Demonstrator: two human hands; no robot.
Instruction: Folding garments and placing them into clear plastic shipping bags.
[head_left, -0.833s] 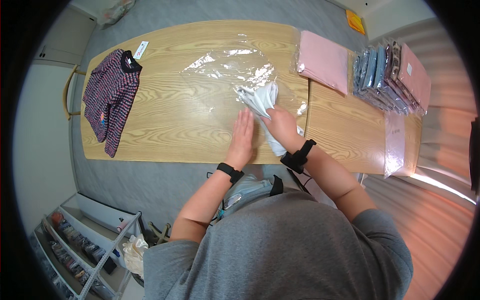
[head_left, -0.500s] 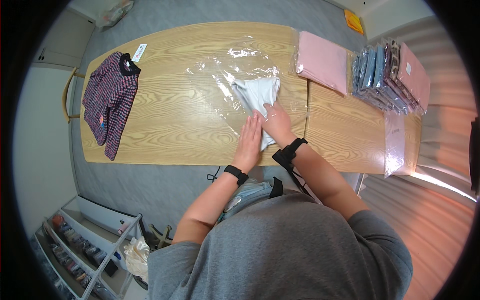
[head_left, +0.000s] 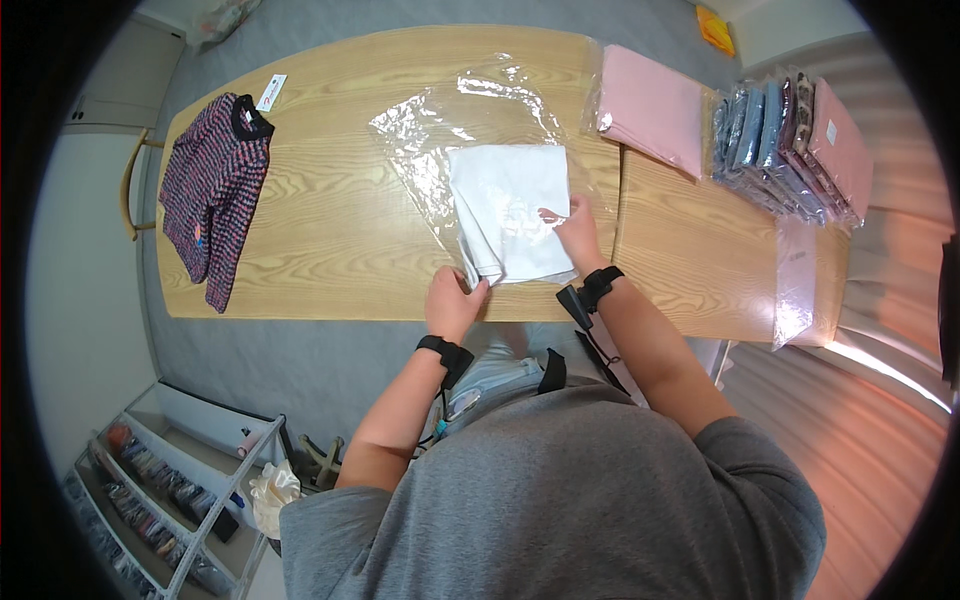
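A white folded cloth [head_left: 510, 185] lies nearly square on the wooden table in front of me, with loose folds along its near left side. It overlaps a clear plastic bag [head_left: 412, 125] that spreads beyond its far and left edges. At the cloth's near left corner, my left hand [head_left: 455, 303] is closed, the thumb and fingers pinching the folded edge. Whether bag film is in that pinch too, I cannot make out. My right hand [head_left: 578, 238] rests at the cloth's right edge, thumb and fingers apart, the thumb reaching over the cloth.
To the left lies a knitted multicoloured sweater [head_left: 215, 190] with a paper tag [head_left: 271, 92]. A pink bagged garment [head_left: 652, 110] and a row of bagged garments [head_left: 780, 145] occupy the right end, near a flat plastic packet [head_left: 795, 280]. A shelf rack [head_left: 190, 545] stands lower left.
The white cloth has gone from bunched and narrow to spread out nearly square. My hands have moved apart, the left to the near left corner, the right to the right edge.
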